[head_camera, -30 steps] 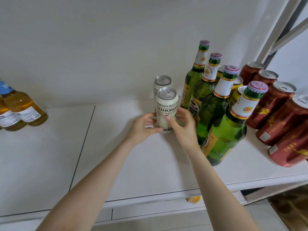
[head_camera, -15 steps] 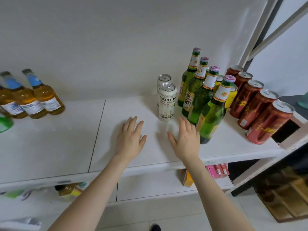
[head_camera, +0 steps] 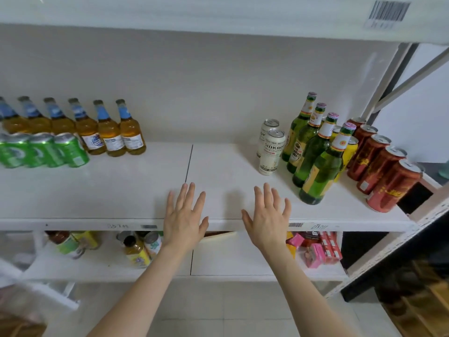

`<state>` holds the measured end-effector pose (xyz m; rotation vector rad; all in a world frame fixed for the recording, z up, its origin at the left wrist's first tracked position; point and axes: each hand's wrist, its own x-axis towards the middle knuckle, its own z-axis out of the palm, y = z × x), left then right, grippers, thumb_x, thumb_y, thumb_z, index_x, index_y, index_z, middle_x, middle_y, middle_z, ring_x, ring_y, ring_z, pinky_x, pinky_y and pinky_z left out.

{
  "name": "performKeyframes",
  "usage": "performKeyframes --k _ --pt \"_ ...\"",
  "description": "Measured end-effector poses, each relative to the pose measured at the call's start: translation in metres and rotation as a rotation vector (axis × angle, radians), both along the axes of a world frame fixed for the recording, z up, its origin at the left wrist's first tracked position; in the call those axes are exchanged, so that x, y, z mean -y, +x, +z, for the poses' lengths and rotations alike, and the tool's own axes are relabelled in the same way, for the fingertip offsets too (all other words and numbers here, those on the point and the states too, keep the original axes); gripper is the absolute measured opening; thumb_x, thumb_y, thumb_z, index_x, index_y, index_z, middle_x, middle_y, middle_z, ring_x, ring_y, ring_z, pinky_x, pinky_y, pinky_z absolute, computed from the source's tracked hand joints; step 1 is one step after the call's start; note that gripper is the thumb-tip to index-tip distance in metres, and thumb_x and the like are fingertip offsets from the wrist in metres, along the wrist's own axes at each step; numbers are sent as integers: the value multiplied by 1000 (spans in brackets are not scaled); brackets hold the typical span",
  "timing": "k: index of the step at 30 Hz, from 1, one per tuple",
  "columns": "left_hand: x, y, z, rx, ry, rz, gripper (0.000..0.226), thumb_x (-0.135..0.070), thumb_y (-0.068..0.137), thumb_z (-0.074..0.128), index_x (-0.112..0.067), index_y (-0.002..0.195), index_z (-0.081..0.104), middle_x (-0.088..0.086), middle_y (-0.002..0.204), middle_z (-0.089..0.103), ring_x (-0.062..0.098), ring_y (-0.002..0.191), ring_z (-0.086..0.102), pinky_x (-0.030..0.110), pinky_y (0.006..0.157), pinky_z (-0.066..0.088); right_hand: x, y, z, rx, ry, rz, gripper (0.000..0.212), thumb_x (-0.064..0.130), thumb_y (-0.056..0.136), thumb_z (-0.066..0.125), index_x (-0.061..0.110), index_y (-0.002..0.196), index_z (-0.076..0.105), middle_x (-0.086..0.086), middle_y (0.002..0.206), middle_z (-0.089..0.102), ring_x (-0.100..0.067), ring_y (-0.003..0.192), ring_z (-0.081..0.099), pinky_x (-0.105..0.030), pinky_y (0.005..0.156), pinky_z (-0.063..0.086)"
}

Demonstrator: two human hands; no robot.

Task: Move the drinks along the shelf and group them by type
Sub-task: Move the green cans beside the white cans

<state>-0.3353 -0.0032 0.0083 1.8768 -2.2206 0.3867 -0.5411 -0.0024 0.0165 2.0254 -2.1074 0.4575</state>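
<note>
On the white shelf [head_camera: 121, 190], two white cans [head_camera: 271, 152] stand one behind the other right of centre. Several green glass bottles [head_camera: 315, 156] line up beside them, then yellow cans [head_camera: 348, 154] behind and several red cans [head_camera: 384, 171] at the far right. Far left stand several amber bottles [head_camera: 109, 132] with blue necks and green cans [head_camera: 48, 149] in front of them. My left hand [head_camera: 184, 217] and my right hand [head_camera: 268, 218] hover flat with fingers spread over the shelf's front edge, holding nothing.
An upper shelf [head_camera: 218, 18] with a barcode sticker overhangs. The lower shelf [head_camera: 218, 261] holds bottles, cans and pink and red cartons [head_camera: 320, 249]. A slanted frame post [head_camera: 393, 76] stands at the right end. The middle of the drinks shelf is bare.
Both hands let go of the front white can and drew back to the shelf's front edge, fingers spread. The view pulled back, revealing the left drinks and the lower shelf.
</note>
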Motion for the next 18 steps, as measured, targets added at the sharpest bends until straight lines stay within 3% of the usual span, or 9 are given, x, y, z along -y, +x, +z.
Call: performKeyframes --k 4,11,18 --pt "-14 41 3 13 -4 14 67 -44 90 63 -16 148 45 18 159 31 36 150 24 56 119 14 -13 43 4 3 -5 11 67 50 93 57 13 147 43 -13 157 38 -33 144 35 -57 114 26" --pt "-22 134 4 73 38 -33 70 -51 98 44 -22 157 22 14 166 7 32 154 1 54 121 -2 -28 132 1 32 -16 -32 68 48 89 64 11 144 48 -14 153 44 -35 140 41 -59 111 31" --pt "-25 226 6 108 55 -30 71 -53 99 39 -25 158 13 13 167 -1 31 154 -6 55 119 -11 -31 221 -4 26 25 -26 73 54 96 46 18 156 24 -7 164 23 -28 151 21 -56 118 16"
